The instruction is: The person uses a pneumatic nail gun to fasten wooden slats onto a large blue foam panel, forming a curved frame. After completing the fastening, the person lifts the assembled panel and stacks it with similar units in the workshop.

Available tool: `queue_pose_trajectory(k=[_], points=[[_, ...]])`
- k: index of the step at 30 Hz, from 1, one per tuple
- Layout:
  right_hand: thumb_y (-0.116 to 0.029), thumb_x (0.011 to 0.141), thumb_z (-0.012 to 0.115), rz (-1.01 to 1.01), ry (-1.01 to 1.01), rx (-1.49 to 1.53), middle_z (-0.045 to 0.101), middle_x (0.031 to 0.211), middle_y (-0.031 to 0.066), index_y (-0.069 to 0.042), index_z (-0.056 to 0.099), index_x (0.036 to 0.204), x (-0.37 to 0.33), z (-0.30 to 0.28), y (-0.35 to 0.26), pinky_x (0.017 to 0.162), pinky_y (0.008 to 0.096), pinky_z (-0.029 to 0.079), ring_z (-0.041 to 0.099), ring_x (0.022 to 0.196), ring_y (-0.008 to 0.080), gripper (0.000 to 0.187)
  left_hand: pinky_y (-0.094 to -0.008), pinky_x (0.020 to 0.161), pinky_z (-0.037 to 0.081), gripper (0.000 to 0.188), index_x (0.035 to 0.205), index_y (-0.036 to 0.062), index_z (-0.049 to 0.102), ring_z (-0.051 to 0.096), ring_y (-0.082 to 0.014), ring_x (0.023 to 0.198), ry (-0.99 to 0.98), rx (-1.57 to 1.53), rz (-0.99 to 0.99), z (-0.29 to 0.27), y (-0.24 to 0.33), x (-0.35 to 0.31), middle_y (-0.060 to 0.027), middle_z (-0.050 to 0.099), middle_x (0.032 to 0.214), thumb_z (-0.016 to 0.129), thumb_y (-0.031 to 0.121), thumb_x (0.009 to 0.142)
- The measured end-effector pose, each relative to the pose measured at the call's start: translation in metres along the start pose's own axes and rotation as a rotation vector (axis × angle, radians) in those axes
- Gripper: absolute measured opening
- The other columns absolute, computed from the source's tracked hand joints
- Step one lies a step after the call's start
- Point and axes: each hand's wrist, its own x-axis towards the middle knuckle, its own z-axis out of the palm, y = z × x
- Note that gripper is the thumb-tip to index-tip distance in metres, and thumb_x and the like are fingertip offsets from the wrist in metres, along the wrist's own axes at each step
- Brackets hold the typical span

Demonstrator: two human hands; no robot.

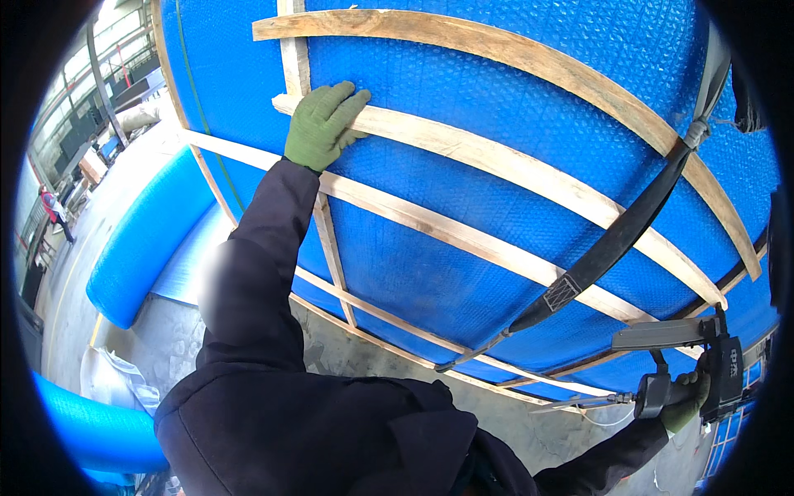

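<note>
on blue wrap (pixel 430 269), slat (pixel 471 147) under left fingers (pixel 353 106)

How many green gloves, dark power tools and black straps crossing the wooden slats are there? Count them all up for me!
Green gloves: 2, on the left hand and right hand
Dark power tool: 1
Black strap: 1
Total: 4

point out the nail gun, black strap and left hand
Nail gun (pixel 724 374): head view, on its dark body
Black strap (pixel 630 225): head view, middle of its broad band
Left hand (pixel 321 126): head view, back of the green glove
</note>
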Motion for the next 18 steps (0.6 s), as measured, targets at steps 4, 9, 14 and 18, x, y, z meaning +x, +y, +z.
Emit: queue_pose_trajectory(k=[4, 9, 14, 18], points=[[-0.027, 0.116, 0.065, 0.025, -0.07, 0.014, 0.073, 0.098, 0.0049, -0.002, 0.069, 0.146, 0.002, -0.011, 0.002, 0.083, 0.0298, 0.054, 0.066, 0.086, 0.0147, 0.039, -0.0526, 0.098, 0.058, 0.065, 0.148, 0.0121, 0.073, 0.071, -0.0405, 0.115, 0.033, -0.011, 0.036, -0.002, 0.001, 0.005, -0.019, 0.071, 0.142, 0.084, 0.042, 0.092], [-0.029, 0.115, 0.066, 0.054, -0.124, 0.018, 0.075, 0.1, 0.0052, -0.002, 0.071, 0.144, 0.004, -0.016, 0.002, 0.084, 0.0311, 0.056, 0.068, 0.087, 0.0154, 0.039, -0.0529, 0.097, 0.058, 0.065, 0.149, 0.0125, 0.073, 0.071, -0.0406, 0.115, 0.047, -0.01, 0.053, 0.003, -0.006, -0.001, -0.0184, 0.071, 0.144, 0.084, 0.041, 0.092], [-0.034, 0.114, 0.065, -0.011, 0.029, -0.226, 0.074, 0.129, 0.0034, -0.008, 0.07, 0.153, -0.004, -0.014, 0.002, 0.085, 0.0316, 0.054, 0.061, 0.089, 0.0145, 0.048, -0.055, 0.122, 0.048, 0.065, 0.155, 0.0127, 0.07, 0.064, -0.04, 0.142, -0.104, 0.0, -0.065, 0.013, -0.024, -0.028, -0.0165, 0.069, 0.155, 0.083, 0.037, 0.096], [-0.031, 0.112, 0.071, -0.139, 0.026, -0.141, 0.078, 0.138, 0.0065, -0.007, 0.074, 0.144, -0.014, 0.004, 0.01, 0.08, 0.0344, 0.055, 0.066, 0.094, 0.0135, 0.04, -0.0557, 0.126, 0.046, 0.06, 0.156, 0.0056, 0.068, 0.062, -0.0438, 0.148, -0.089, 0.014, -0.025, 0.026, -0.039, -0.039, -0.021, 0.068, 0.158, 0.08, 0.031, 0.103]])
